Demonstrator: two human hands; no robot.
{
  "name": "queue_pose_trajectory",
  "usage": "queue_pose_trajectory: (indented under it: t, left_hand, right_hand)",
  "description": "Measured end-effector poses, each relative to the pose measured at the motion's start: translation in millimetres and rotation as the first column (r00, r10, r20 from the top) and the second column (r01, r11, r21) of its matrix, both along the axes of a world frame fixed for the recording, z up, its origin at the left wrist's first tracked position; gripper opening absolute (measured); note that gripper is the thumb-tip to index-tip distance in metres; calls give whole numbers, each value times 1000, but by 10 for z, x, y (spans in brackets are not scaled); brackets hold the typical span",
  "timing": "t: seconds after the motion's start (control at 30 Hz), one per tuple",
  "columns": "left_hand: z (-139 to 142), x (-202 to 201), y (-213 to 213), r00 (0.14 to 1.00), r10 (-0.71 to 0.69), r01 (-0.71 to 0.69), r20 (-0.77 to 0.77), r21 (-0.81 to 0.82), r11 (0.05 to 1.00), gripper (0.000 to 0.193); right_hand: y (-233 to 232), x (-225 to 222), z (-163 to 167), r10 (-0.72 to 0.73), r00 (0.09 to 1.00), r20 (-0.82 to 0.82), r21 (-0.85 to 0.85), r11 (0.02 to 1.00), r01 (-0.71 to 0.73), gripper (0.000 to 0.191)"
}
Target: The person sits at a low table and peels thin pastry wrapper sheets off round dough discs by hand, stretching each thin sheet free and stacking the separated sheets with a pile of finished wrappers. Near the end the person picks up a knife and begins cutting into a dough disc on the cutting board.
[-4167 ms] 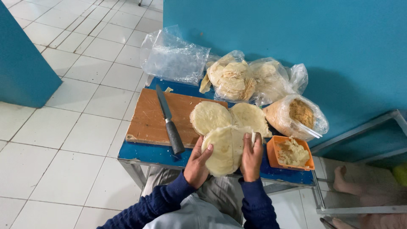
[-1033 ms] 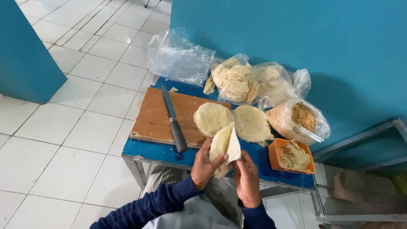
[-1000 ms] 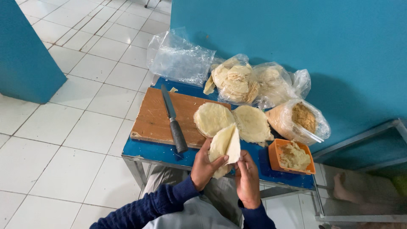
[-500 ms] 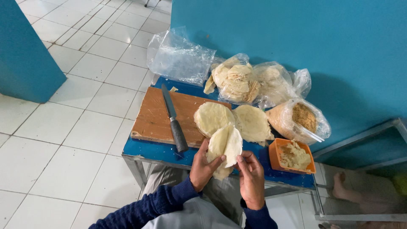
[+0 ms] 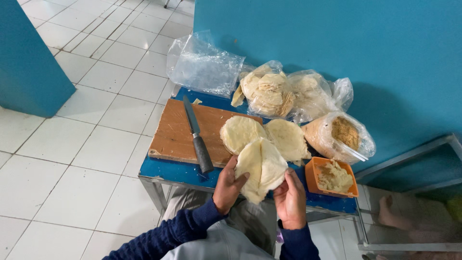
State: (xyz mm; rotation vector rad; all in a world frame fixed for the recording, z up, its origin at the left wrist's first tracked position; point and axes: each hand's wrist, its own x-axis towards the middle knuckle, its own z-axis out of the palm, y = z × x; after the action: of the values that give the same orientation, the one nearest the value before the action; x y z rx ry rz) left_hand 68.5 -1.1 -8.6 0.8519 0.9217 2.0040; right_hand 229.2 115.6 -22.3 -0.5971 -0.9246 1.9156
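At the picture's six o'clock, above the near edge of the blue table (image 5: 168, 172), both hands hold a pale folded wrapper (image 5: 261, 167) upright. The wooden board (image 5: 173, 132) lies at ten o'clock from it, knife (image 5: 197, 135) across. Two flat wrappers (image 5: 269, 136) rest at twelve, an orange tub (image 5: 332, 177) at three. Left hand (image 5: 229, 185) fingers press its left face; right hand (image 5: 290, 198) fingertips pinch its right edge.

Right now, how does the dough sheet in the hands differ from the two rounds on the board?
The held sheet is folded and lifted, gripped by left hand and right hand; the two rounds lie flat and untouched on the wooden board. All look pale, thin and roughly round.
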Motion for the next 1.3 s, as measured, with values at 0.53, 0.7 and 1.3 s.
queue_pose_trajectory:
  t: [0.53,0.7,1.3]
  left_hand:
    - [68,-348,-16,884,-218,160,414,169,972,49]
    - [16,-137,190,869,-304,261,391,160,952,53]
    - [146,212,350,968,-94,90,-234,-28,996,18]
  right_hand:
    - [521,617,231,-106,971,-214,-147,986,75,36]
    - [523,816,686,-204,969,-141,83,973,217,41]
    - [317,146,714,35,997,66,177,983,-46,35]
